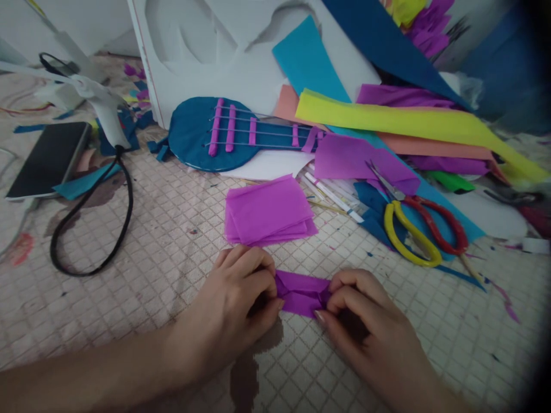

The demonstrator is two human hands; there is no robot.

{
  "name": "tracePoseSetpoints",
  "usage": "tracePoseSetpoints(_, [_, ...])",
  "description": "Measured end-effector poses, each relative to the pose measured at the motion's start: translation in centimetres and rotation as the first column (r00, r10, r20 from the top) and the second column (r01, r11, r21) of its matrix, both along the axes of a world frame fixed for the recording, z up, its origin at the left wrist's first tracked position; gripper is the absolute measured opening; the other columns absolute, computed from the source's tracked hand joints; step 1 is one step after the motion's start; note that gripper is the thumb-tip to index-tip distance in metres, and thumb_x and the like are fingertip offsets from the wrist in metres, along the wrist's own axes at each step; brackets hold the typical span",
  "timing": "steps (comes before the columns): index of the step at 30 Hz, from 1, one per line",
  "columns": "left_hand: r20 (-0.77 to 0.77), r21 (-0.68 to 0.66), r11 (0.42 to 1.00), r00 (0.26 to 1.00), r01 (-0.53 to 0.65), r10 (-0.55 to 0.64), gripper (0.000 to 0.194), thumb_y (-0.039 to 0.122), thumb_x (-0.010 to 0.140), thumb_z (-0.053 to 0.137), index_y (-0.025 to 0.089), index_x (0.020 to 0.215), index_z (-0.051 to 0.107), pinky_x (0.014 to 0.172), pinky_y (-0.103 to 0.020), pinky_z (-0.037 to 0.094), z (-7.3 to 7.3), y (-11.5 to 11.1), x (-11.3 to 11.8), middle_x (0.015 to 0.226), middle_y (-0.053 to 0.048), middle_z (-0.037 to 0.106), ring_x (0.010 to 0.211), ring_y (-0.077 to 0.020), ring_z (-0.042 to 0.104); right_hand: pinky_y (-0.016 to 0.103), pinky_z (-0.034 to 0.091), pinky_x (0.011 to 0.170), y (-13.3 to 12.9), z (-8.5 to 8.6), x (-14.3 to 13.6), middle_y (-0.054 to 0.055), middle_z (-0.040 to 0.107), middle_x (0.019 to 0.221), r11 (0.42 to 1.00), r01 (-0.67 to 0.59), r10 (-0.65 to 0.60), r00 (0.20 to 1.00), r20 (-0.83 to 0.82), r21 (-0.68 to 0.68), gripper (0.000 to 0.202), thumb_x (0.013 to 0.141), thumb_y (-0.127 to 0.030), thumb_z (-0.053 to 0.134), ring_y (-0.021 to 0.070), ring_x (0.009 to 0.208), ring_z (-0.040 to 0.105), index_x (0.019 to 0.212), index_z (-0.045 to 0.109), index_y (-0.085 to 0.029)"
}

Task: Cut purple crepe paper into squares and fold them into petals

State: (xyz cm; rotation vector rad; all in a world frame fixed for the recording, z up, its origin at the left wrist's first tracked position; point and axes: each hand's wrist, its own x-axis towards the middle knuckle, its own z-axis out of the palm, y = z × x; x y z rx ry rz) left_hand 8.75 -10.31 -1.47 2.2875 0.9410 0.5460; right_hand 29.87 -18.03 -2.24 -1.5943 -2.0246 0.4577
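Observation:
Between my two hands lies a small folded piece of purple crepe paper (302, 293), with creases running along its middle. My left hand (245, 295) pinches its left end between thumb and fingers. At the right end, my right hand (365, 318) grips it the same way, fingertips bent in. Just beyond rests a stack of purple paper sheets (271, 209), its layers slightly askew. Behind that is a blue toy guitar (210, 135) with purple strips and thin strings across it.
Scissors (415, 221) with yellow and red handles lie at right on strips of paper, including a yellow strip (387, 117). A phone (51, 158) and a black cord loop (92, 269) lie at left. A white molded panel (206, 74) stands at the back.

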Motion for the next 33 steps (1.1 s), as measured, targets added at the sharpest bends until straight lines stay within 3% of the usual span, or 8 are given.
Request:
tracePoseSetpoints(10, [-0.025, -0.025, 0.999, 0.999, 0.020, -0.021, 0.011, 0.014, 0.083, 0.058, 0.017, 0.073, 0.055, 0.079, -0.037, 0.037, 0.23, 0.01, -0.07, 0.091, -0.001, 0.054, 0.087, -0.0175, 0.048, 0.028, 0.050, 0.063, -0.07, -0.12, 0.11, 0.004, 0.052, 0.089, 1.000, 0.011, -0.011, 1.000, -0.005, -0.002, 0.010, 0.082, -0.014, 0.056, 0.0167, 0.080, 0.056, 0.077, 0.051, -0.022])
tracePoseSetpoints(23, [-0.038, -0.007, 1.000, 0.999, -0.009, 0.009, 0.014, 0.010, 0.076, 0.062, 0.016, 0.067, 0.053, 0.078, -0.037, 0.036, 0.26, -0.04, 0.23, 0.087, -0.001, 0.055, 0.085, -0.0179, 0.048, 0.028, 0.050, 0.062, 0.03, -0.08, 0.11, 0.004, 0.053, 0.089, 0.999, 0.036, -0.037, 0.999, 0.040, 0.005, 0.011, 0.080, -0.015, 0.058, 0.0175, 0.080, 0.058, 0.077, 0.050, -0.022])
tracePoseSetpoints(33, [-0.011, -0.125, 0.992, 1.000, -0.014, 0.012, 0.011, 0.010, 0.079, 0.061, 0.019, 0.079, 0.054, 0.079, -0.036, 0.036, 0.47, 0.09, -0.13, 0.089, 0.000, 0.056, 0.087, -0.0180, 0.049, 0.029, 0.052, 0.064, 0.04, -0.17, 0.58, 0.004, 0.055, 0.090, 0.998, 0.021, -0.022, 0.999, -0.026, -0.052, 0.012, 0.081, -0.012, 0.054, 0.0180, 0.083, 0.058, 0.082, 0.050, -0.024])
